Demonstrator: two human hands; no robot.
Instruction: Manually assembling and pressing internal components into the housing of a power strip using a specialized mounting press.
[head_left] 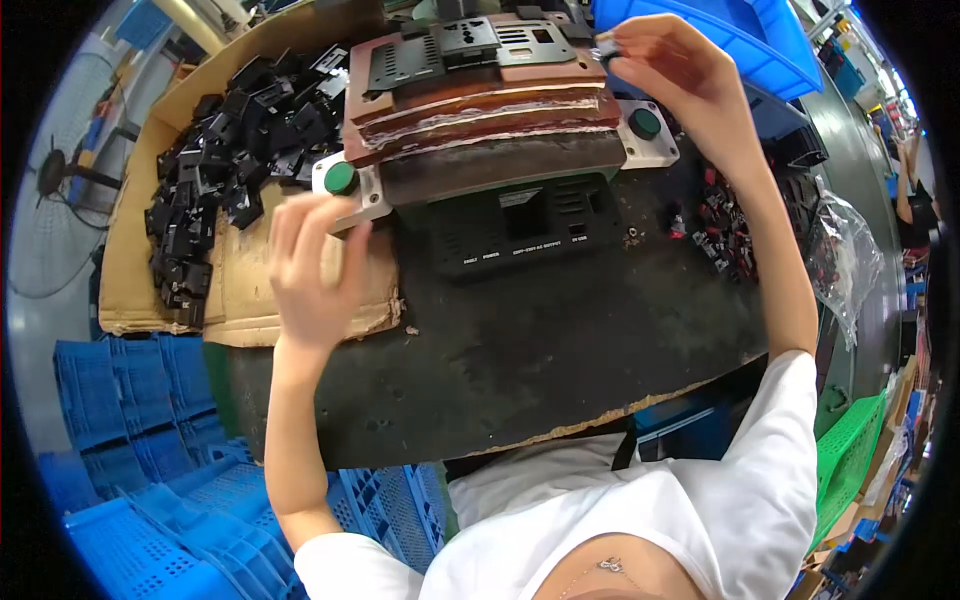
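Observation:
My right hand (690,85) is raised at the upper right, beside the top of a brown layered fixture block (490,110). Its fingertips pinch a small dark piece with a shiny spot (606,48), too small to name. A dark slotted panel (405,62) lies on the fixture's top plate. Over the cardboard, close to the left green push button (341,178), is my left hand (315,260), blurred, with thumb and forefinger apart and nothing seen between them. A black plastic housing panel (525,230) with cut-outs sits in front of the fixture.
A cardboard box (140,240) at the left holds a heap of black plastic parts (240,130). Another green button (644,124) flanks the fixture. Small red and black parts (725,230) lie to the right, near a clear plastic bag (843,255). A blue bin (775,50) stands behind.

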